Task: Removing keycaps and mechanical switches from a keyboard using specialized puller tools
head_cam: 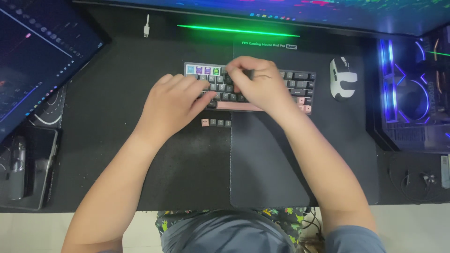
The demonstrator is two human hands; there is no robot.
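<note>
One compact keyboard point(300, 86) lies on the dark counter point(117, 154), half on the large black mat and half on the grey mouse pad point(267, 159). Its keys are mostly dark grey, with a long pink bar along the front edge, a few pink keys at the right corner, and coloured keys in the top-left row. Four loose keycaps point(216, 122) sit in a short row just in front of the keyboard: one pink, three dark grey.

Two hands work over the keys. The left hand point(173, 105) rests flat on the left part of the keyboard, fingers spread and the grip apart, holding nothing visible. The right hand point(258, 82) is curled over the upper middle rows, fingertips pinched together on something small and dark; what it is cannot be told.

One white mouse point(343, 78) lies to the right of the keyboard, apart from it. One white cable end point(146, 26) lies at the far edge. Two screens show, one at the far edge, one tilted at left point(37, 56). One lit computer case point(412, 93) stands at right.
</note>
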